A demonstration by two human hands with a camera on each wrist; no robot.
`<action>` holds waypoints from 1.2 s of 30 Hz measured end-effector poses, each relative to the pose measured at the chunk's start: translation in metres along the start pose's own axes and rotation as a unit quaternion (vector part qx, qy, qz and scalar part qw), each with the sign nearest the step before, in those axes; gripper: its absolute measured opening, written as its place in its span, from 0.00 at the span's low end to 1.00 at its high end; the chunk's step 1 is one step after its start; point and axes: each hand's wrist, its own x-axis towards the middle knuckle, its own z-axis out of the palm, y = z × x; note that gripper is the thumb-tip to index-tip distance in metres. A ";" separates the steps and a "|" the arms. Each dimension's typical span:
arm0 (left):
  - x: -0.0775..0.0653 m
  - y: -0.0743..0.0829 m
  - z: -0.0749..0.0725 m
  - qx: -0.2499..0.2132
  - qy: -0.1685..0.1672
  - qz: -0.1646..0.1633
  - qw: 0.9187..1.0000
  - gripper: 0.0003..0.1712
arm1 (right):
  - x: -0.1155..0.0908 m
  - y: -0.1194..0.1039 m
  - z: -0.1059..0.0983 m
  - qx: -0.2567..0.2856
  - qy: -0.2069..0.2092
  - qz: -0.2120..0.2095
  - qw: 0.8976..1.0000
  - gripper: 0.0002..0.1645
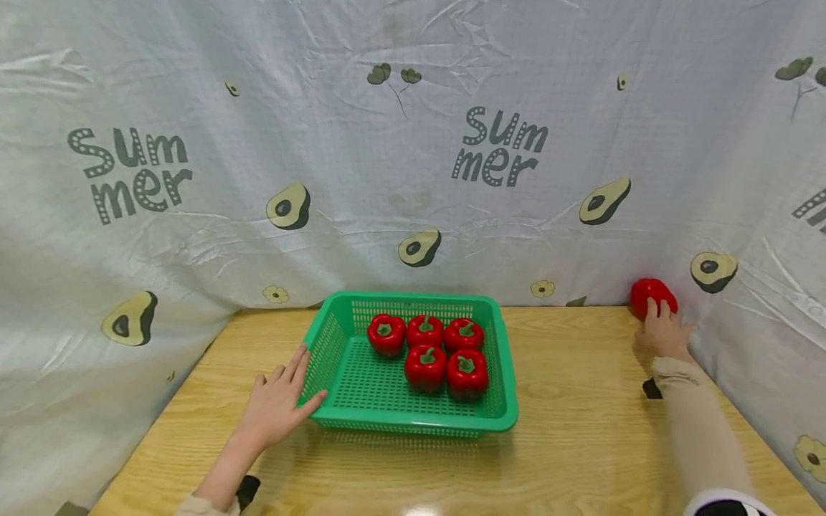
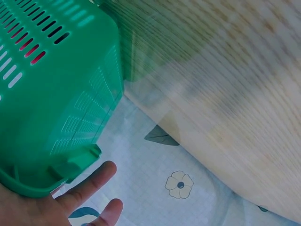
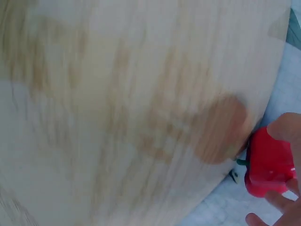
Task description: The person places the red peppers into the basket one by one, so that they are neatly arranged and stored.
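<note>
A green plastic basket (image 1: 413, 419) holds several red bell peppers (image 1: 425, 369) with green stems, grouped in its middle and right part. My left hand (image 1: 276, 405) lies with fingers extended on the basket's left rim; in the left wrist view the basket wall (image 2: 56, 103) shows beside the fingers (image 2: 94, 186). At the far right corner of the table my right hand (image 1: 665, 333) grips another red bell pepper (image 1: 645, 294). The right wrist view shows thumb and fingers on opposite sides of that pepper (image 3: 268, 160), its stem pointing to the table.
The wooden table (image 1: 574, 401) carries the basket left of centre. A white cloth (image 1: 361, 179) printed with avocados and lettering hangs along the back and both sides, meeting the table edges.
</note>
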 end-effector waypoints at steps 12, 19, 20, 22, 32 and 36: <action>0.001 0.001 0.000 0.001 -0.007 0.001 1.000 0.43 | 0.006 -0.006 0.006 0.014 0.066 -0.007 0.998 0.41; 0.001 0.000 0.001 0.007 -0.005 0.002 1.000 0.43 | 0.002 -0.012 0.003 0.026 0.016 -0.002 1.000 0.45; 0.001 0.000 0.001 0.008 -0.005 0.003 1.000 0.43 | 0.001 -0.015 0.003 0.028 0.013 0.002 1.000 0.46; 0.000 -0.001 0.001 0.010 -0.003 0.003 1.000 0.43 | -0.001 -0.019 0.004 0.030 0.015 0.006 0.999 0.45; -0.001 -0.002 0.001 0.009 -0.009 -0.001 1.000 0.43 | 0.004 -0.030 0.014 0.029 0.105 0.003 0.994 0.34; -0.001 -0.001 0.000 0.008 -0.007 -0.002 1.000 0.42 | 0.006 -0.032 0.020 0.026 0.111 0.005 0.993 0.33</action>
